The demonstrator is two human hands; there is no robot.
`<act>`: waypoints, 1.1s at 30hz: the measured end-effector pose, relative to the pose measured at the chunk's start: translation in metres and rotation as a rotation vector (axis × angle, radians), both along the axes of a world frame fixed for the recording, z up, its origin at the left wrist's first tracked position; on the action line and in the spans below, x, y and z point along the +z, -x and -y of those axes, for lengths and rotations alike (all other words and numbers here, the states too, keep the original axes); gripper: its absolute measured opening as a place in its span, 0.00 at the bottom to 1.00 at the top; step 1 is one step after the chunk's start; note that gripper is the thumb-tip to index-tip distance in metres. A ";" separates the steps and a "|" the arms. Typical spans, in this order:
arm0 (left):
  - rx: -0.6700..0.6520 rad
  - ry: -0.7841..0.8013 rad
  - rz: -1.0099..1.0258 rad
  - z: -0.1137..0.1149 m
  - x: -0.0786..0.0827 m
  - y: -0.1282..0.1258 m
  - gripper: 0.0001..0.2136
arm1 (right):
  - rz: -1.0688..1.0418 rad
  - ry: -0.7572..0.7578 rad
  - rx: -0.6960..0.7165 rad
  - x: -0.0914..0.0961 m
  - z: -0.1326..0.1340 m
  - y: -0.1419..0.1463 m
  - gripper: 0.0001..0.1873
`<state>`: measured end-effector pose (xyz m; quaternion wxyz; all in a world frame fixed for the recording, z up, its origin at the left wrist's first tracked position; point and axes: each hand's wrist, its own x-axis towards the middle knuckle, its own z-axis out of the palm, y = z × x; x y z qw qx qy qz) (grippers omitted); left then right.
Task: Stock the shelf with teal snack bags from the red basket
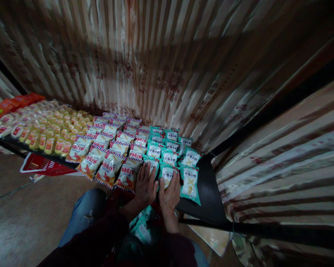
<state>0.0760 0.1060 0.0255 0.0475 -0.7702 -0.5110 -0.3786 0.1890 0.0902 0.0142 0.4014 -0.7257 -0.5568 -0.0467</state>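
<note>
Our left hand (146, 186) lies flat and open on the left teal packet (154, 161), our right hand (169, 193) likewise on the middle teal packet (168, 171), both packets running twelve to six, the end teal packet (189, 182) at the right hand's three o'clock.

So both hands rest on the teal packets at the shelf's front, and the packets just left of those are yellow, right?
No: the head view shows red-and-blue-edged packets just left of the teal packets; the yellow packets lie further left. The left hand and right hand do rest on teal.
</note>
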 end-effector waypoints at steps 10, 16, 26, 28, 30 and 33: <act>0.084 -0.035 -0.058 0.002 -0.019 -0.004 0.28 | -0.024 0.041 -0.014 0.003 0.005 0.004 0.37; 0.063 -0.022 -0.048 0.001 -0.017 -0.003 0.28 | -0.002 0.019 0.002 0.000 0.003 0.004 0.36; 0.007 -0.049 -0.042 0.014 -0.006 0.004 0.27 | 0.088 -0.020 -0.018 0.004 0.010 0.004 0.36; 0.001 -0.063 -0.049 0.024 -0.004 0.016 0.26 | 0.089 -0.004 -0.015 0.003 0.009 0.003 0.34; 0.014 -0.072 -0.064 0.034 -0.003 0.034 0.26 | 0.079 0.001 -0.012 0.002 0.008 0.002 0.34; 0.102 -0.054 -0.083 0.041 -0.004 0.065 0.24 | 0.060 0.005 0.005 0.000 0.006 0.002 0.35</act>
